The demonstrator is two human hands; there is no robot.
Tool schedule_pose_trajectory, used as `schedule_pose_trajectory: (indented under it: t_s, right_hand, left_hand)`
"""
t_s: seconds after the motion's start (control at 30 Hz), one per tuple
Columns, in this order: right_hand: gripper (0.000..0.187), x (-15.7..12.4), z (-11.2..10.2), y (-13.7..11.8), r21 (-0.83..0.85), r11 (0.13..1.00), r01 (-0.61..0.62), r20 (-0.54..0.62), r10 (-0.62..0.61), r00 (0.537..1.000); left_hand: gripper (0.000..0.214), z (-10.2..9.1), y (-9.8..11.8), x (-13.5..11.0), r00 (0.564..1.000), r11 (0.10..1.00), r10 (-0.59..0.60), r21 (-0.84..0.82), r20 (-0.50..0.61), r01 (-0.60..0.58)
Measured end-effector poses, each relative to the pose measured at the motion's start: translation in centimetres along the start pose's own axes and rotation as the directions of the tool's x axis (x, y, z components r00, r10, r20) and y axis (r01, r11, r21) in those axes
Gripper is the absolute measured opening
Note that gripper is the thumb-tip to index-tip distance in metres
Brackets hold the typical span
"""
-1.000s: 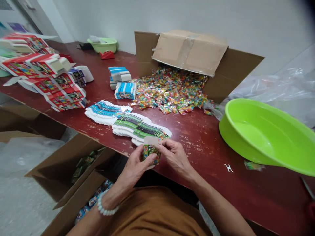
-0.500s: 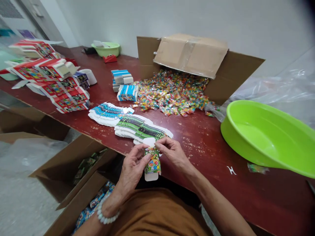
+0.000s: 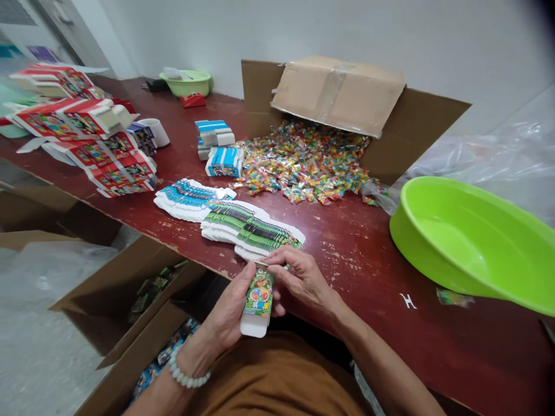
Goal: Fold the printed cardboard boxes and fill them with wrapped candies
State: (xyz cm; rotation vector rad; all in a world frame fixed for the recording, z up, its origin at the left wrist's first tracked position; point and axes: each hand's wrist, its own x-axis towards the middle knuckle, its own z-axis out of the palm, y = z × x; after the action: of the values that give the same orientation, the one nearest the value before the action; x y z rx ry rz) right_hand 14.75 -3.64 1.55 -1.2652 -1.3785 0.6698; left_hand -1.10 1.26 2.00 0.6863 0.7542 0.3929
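Note:
A small green printed carton point(image 3: 258, 299) stands upright at the near table edge, its white bottom flap hanging open. My left hand point(image 3: 232, 309) wraps round the carton's body from the left. My right hand point(image 3: 299, 277) has its fingertips pinched on the carton's top end. Just beyond lie fanned stacks of flat green cartons point(image 3: 254, 231) and flat blue cartons point(image 3: 191, 196). A heap of colourful wrapped candies point(image 3: 303, 162) spills from a tipped cardboard box point(image 3: 342, 95).
A large green basin point(image 3: 472, 242) sits at the right. Red printed cartons point(image 3: 87, 138) pile at the left, assembled blue boxes point(image 3: 223, 159) behind them. Open cardboard boxes point(image 3: 130, 300) stand on the floor below the table edge. A small green bowl point(image 3: 186, 81) is far back.
The carton has been turned and lowered; its top white flap, open before, is now folded down under my right fingertips, and my left hand has closed round the body.

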Motion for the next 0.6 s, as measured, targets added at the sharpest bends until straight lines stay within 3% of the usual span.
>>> schedule_pose_trajectory:
  t_s: [0.1, 0.2, 0.27, 0.37, 0.43, 0.53, 0.6]
  right_hand:
    - [0.018, 0.2, 0.1, -0.3, 0.197, 0.96, -0.199, 0.077, 0.187, 0.979]
    - [0.024, 0.8, 0.1, -0.3, 0.452, 0.789, -0.416, 0.205, 0.362, 0.909]
    - [0.025, 1.3, 0.0, -0.1, 0.492, 0.73, -0.475, 0.236, 0.413, 0.88]
    - [0.015, 1.5, -0.2, -0.1, 0.433, 0.79, -0.434, 0.143, 0.415, 0.899]
    - [0.008, 1.4, -0.2, -0.1, 0.367, 0.857, -0.363, 0.092, 0.355, 0.93]
    - [0.003, 1.0, -0.2, -0.2, 0.234, 0.947, -0.219, 0.072, 0.208, 0.975]
    - [0.005, 0.8, -0.2, -0.3, 0.2, 0.96, -0.195, 0.093, 0.179, 0.979]
  left_hand:
    - [0.061, 0.1, -0.2, 0.0, 0.999, 0.998, -0.005, 0.056, -0.035, 0.007]
    - [0.067, 0.3, -0.3, 0.3, 0.995, 0.983, 0.096, 0.161, -0.038, -0.088]
    - [0.075, 0.4, -0.3, 0.4, 0.99, 0.971, 0.126, 0.213, -0.059, -0.11]
    - [0.081, 0.3, -0.3, 0.4, 0.988, 0.964, 0.139, 0.238, -0.071, -0.118]
    - [0.084, 0.2, -0.3, 0.4, 0.989, 0.959, 0.141, 0.254, -0.044, -0.125]
    - [0.087, 0.1, -0.2, 0.4, 0.99, 0.951, 0.137, 0.284, -0.025, -0.124]
    - [0.087, 0.2, -0.2, 0.5, 0.99, 0.949, 0.136, 0.291, -0.031, -0.121]
